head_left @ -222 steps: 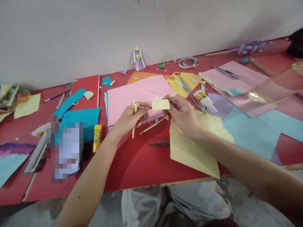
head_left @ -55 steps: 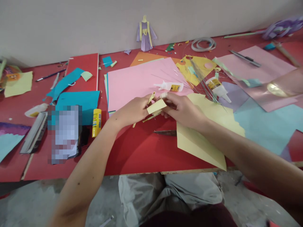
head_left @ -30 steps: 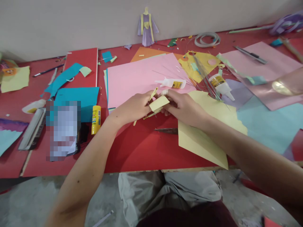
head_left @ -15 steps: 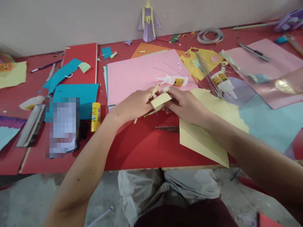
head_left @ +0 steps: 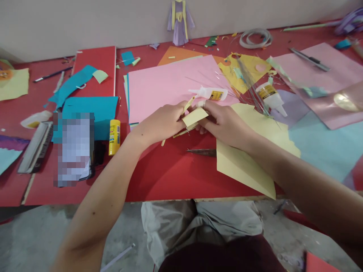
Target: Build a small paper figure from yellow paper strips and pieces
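Observation:
Close together over the table's middle, my left hand (head_left: 169,120) and my right hand (head_left: 222,120) both hold a small pale yellow paper strip (head_left: 195,117), folded or curled between them. A thin rolled yellow paper piece (head_left: 189,104) sticks up from my left fingers. More slender yellowish pieces show below that hand; how they join the strip is hidden. My right fingers are closed, their tips partly hidden behind the strip. Under my right wrist lies a torn pale yellow sheet (head_left: 246,166). A dark pointed blade (head_left: 202,152) pokes out from beneath this sheet.
Beyond my hands lie pink sheets (head_left: 159,85), a white glue bottle (head_left: 212,93) and thin wires (head_left: 249,85). Another glue bottle (head_left: 270,97) is farther right, near a cutter knife (head_left: 310,59). A glue stick (head_left: 114,137) stands left, beside a blurred phone (head_left: 75,151). A purple paper figure (head_left: 180,24) leans on the wall.
The whole view has shifted slightly. Both hands keep nearly the same pose and grip on the yellow strip, which looks slightly turned.

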The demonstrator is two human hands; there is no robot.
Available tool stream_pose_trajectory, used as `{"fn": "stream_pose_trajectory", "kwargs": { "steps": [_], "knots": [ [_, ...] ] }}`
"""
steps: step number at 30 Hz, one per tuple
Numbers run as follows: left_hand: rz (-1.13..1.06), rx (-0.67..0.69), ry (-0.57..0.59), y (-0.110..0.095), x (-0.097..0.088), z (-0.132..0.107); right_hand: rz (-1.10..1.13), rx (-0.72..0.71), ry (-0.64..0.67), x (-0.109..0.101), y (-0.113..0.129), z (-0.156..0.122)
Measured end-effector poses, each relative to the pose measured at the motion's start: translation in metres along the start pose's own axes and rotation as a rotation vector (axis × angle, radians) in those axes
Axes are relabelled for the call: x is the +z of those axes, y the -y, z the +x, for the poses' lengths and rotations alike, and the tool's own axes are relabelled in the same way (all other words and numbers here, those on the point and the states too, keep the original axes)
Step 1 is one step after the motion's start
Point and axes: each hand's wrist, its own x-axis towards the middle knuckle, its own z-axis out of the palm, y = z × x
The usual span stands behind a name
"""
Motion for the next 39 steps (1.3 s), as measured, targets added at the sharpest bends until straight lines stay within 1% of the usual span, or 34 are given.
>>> {"fn": "stream_pose_trajectory", "kwargs": {
  "steps": [11, 16, 22, 27, 34, 39],
  "knots": [
    [0.059, 0.012, 0.001, 0.0, -0.0002, 0.0002, -0.063, -0.003, -0.014, -0.0004, 0.0016, 0.0003],
    [0.072, 0.011, -0.002, 0.0006, 0.0, 0.0005, -0.071, 0.018, 0.023, 0.0001, 0.0006, 0.0005],
    [0.101, 0.019, -0.013, 0.0008, 0.0004, 0.0008, -0.091, -0.017, 0.019, 0.0007, 0.0018, 0.0004],
    [0.102, 0.021, -0.018, 0.0006, 0.0005, 0.0006, -0.108, -0.013, 0.019, 0.0001, 0.0018, 0.0006],
    [0.104, 0.003, -0.025, 0.0002, 0.0005, 0.0004, -0.095, -0.048, -0.01, 0.0005, -0.0005, 0.0001],
    [0.128, 0.041, -0.042, 0.0061, 0.0023, 0.0028, -0.042, -0.03, 0.004, 0.0008, -0.003, 0.0]
  ]
}}
